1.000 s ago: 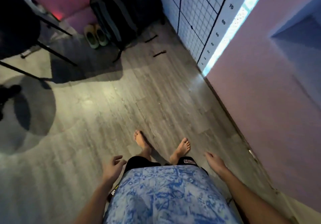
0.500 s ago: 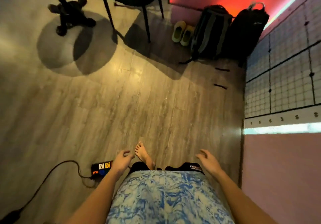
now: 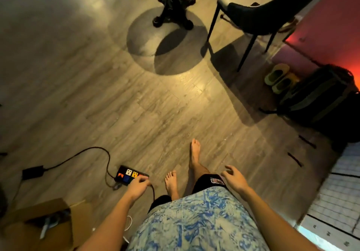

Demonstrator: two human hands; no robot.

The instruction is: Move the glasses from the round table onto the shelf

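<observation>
No glasses and no shelf are in view. Of the round table I see only its black pedestal base (image 3: 174,11) at the top, with a round shadow on the floor under it; the tabletop is out of frame. My left hand (image 3: 138,187) hangs low at my side with fingers loosely curled and nothing in it. My right hand (image 3: 233,178) hangs beside my hip, fingers apart and empty. My bare feet are on the wooden floor, the right foot (image 3: 194,153) ahead of the left.
A black power strip (image 3: 130,174) with a cable lies on the floor by my left hand. A dark chair (image 3: 259,16) stands right of the pedestal. Green slippers (image 3: 278,78) and a black backpack (image 3: 319,98) sit at the right. A cardboard box (image 3: 39,223) is lower left.
My view has swung left, away from the pink wall and gridded panel; the pedestal base and chair are now ahead. My right foot has stepped forward. Both hands stay empty at my sides.
</observation>
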